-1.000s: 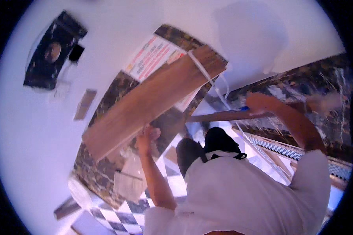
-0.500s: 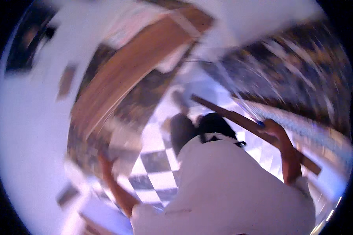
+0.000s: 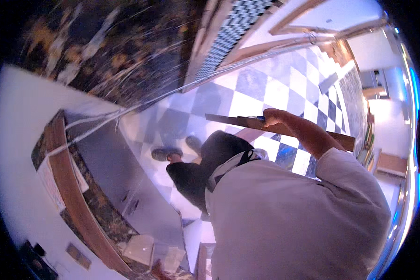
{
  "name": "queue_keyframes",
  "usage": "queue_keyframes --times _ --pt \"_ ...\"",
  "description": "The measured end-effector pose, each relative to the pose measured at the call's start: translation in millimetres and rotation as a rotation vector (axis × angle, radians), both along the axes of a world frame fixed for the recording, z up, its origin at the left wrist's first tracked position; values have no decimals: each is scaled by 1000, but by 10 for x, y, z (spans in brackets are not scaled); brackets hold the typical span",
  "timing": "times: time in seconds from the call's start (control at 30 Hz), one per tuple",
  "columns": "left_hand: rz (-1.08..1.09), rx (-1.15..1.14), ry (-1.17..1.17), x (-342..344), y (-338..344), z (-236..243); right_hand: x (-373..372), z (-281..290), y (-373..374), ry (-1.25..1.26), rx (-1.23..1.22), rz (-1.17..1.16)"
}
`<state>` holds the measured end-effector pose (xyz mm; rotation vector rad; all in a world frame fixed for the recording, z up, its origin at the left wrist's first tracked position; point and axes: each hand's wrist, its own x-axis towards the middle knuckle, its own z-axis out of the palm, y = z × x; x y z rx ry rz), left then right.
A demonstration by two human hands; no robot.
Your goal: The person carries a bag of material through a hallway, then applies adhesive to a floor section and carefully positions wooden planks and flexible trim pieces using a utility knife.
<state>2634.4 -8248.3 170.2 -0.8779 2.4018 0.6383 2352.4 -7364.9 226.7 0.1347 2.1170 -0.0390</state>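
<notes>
A long brown wooden board (image 3: 303, 133) slants across the picture at the middle right. My right hand (image 3: 273, 117) is closed round it, with a small blue thing showing at the fingers; its kind is unclear. At the bottom edge, my left hand (image 3: 158, 269) shows only in part and dimly. It is beside a pale box-like thing (image 3: 139, 248) on the marble counter (image 3: 102, 193), and its fingers cannot be made out. Another brown wooden board (image 3: 74, 200) lies along that counter, with a paper sheet (image 3: 51, 184) beside it.
A dark marble slab (image 3: 121, 51) with orange patches fills the upper left. Beside it runs a checkered strip (image 3: 228, 35) between wooden edges. White cords (image 3: 149, 102) stretch across the view. The checkered floor (image 3: 261, 86) spreads ahead, with a loose pale piece (image 3: 329, 83) on it.
My view has swung to the right. The right hand still grips the board. My left hand, earlier seen with its forearm at the left, is now mostly out of view at the bottom.
</notes>
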Motion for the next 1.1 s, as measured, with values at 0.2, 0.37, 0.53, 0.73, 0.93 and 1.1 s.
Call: queue_keyframes --times 0.2,0.37,0.53,0.73,0.93,1.1 --pt "-252 -2 207 -1232 1098 -36 1383 -466 765 -79 63 -332" --pt "-443 39 317 -1718 1912 -43 2837 -1065 993 -61 116 -550" --pt "-582 75 392 -1884 2523 -131 4522 -1340 634 17 123 -894" --pt "-726 100 419 -1584 3003 -183 5331 -594 351 198 187 -1217" --pt "-860 183 409 -1389 4196 114 6337 -602 585 286 262 -1403" --pt "-854 323 303 -1185 6215 -41 6752 -494 1103 267 357 -1536"
